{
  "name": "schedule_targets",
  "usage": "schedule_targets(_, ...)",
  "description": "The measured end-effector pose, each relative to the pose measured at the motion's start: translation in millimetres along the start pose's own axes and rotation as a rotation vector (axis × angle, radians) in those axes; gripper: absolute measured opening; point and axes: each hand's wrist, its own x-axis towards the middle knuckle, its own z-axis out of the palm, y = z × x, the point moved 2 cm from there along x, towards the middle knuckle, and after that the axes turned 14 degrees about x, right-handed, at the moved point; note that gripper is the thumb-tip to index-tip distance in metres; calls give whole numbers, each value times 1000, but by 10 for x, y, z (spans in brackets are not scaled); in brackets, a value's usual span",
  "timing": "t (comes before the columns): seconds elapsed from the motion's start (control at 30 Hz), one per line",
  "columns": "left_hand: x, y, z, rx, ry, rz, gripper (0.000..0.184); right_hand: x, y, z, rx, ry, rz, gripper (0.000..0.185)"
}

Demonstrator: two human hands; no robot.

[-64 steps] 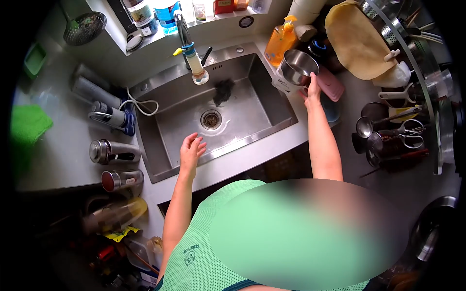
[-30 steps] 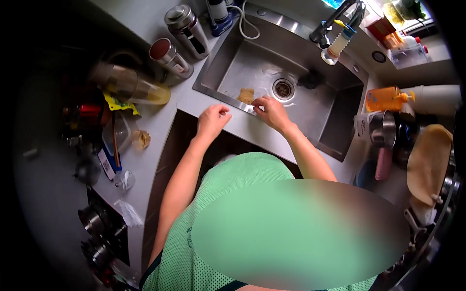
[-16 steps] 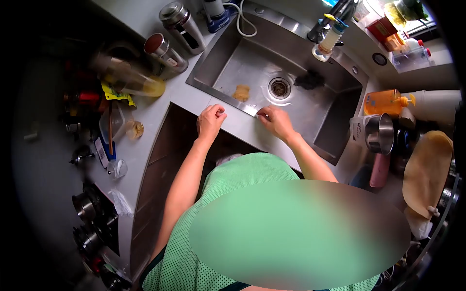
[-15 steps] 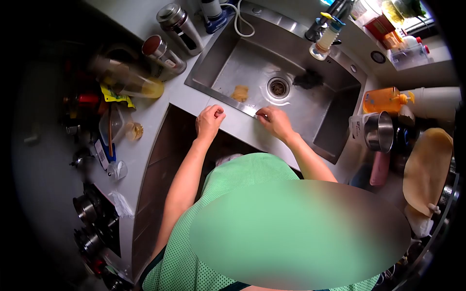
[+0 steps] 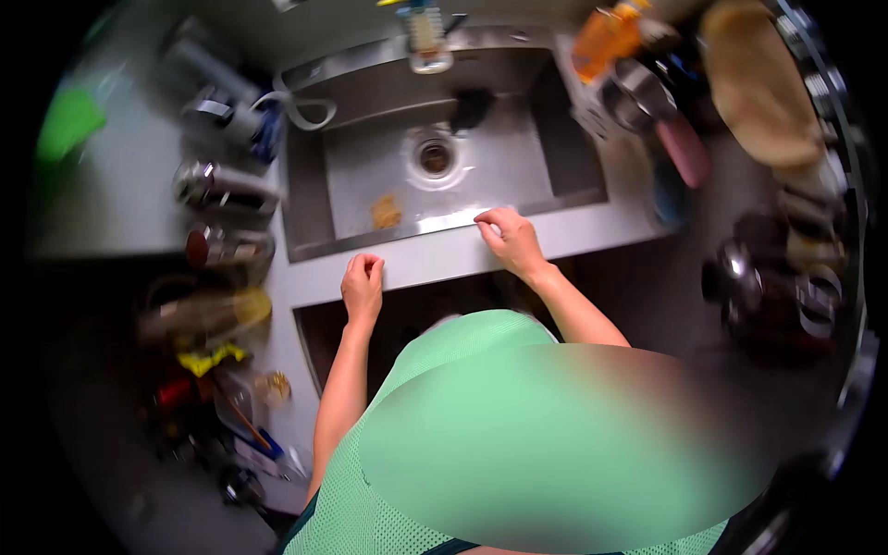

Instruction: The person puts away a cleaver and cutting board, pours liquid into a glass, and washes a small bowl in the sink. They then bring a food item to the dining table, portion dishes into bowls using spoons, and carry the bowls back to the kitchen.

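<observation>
My left hand (image 5: 363, 287) is closed over the front edge of the white counter (image 5: 416, 262), left of the middle. Its fingers curl in, and nothing shows in them. At the near rim of the steel sink (image 5: 546, 201) is my right hand (image 5: 511, 242), closed, with thumb and fingertips drawn together and no object visible between them. In the basin lie a tan sponge-like piece (image 5: 386, 212) and a dark scrubber-like clump (image 5: 473, 108), on either side of the drain (image 5: 435, 158). Neither hand touches them.
Left of the sink stand two steel flasks (image 5: 227, 188) and a bottle with yellow contents (image 5: 208, 314). The faucet (image 5: 427, 42) is at the back. To the right are an orange soap bottle (image 5: 606, 42), a steel pot (image 5: 634, 95) and a tan board-like piece (image 5: 760, 83).
My view has turned to the right, so the sink sits more level and further left. Both hands stay closed by the counter's front edge, a little further apart in view.
</observation>
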Motion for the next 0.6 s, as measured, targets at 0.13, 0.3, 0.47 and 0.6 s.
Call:
schedule_targets(0.13, -6, 552, 202, -189, -264, 160, 14, -571, -46, -103, 140, 250, 188, 14)
schedule_targets(0.3, -344, 1659, 485, -421, -645, 458, 11, -1398, -109, -428, 273, 500, 328, 15)
schedule_targets(0.47, -1283, 2738, 673, -401, -939, 851, 8, -2560, 38, -916, 353, 949, 339, 15)
schedule_targets(0.6, -2267, 3364, 850, -448, -1078, 1067, 15, -3736, 100, -1290, 296, 1285, 362, 14)
